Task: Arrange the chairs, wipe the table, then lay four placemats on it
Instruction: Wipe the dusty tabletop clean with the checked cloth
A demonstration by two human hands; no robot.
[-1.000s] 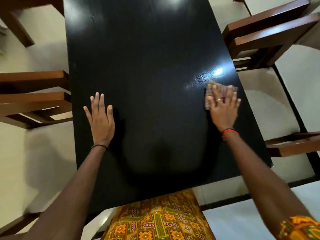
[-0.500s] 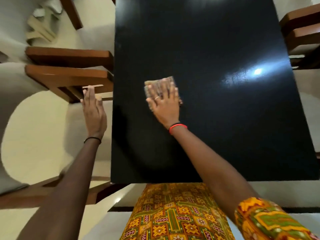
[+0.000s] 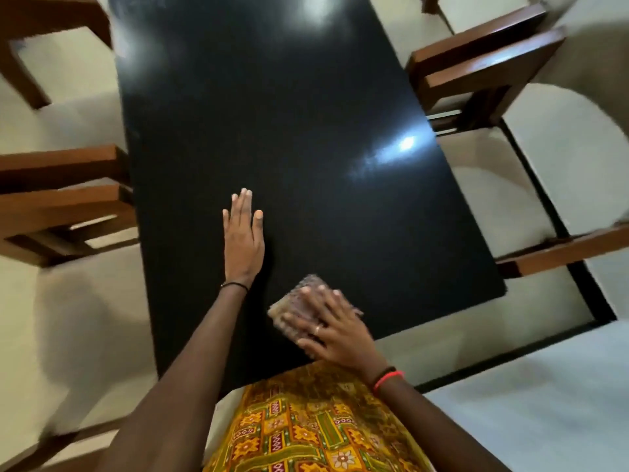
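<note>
A: On the near end of the glossy black rectangular table point(image 3: 289, 114): one folded brownish patterned cloth point(image 3: 294, 303), smeared by blur, its near half hidden under the right hand point(image 3: 335, 330). Weave and folds too soft to read.

B: Fingers on it?

A: Spread, nearly straight, pressing down on the cloth rather than curled round it. One ring point(image 3: 317, 329), one red wristband point(image 3: 388, 379).

B: And the left hand point(image 3: 242, 240)?

A: Flat on bare tabletop, just beyond the cloth and to its left, apart from it. Fingers straight and close together, thumb set off to the side, holding nothing. One thin black wristband point(image 3: 235, 285).

B: Table seen whole?

A: No. Far end cut off by the top edge; part of the near edge hidden behind both forearms and the yellow patterned garment point(image 3: 306, 430). Two glare spots point(image 3: 405, 144) on the top.

B: Chairs, counted?

A: Four for certain, each of brown wood, each cropped by the frame: far left chair point(image 3: 51, 15), near left chair point(image 3: 64, 195), far right chair point(image 3: 483, 59), near right chair point(image 3: 558, 250). All close beside the long edges; touching or not, impossible to tell. Seats and legs mostly out of sight.

B: Anything else?

A: One blurred brown strip point(image 3: 51, 446) at the lower left corner, too smeared to name.
</note>
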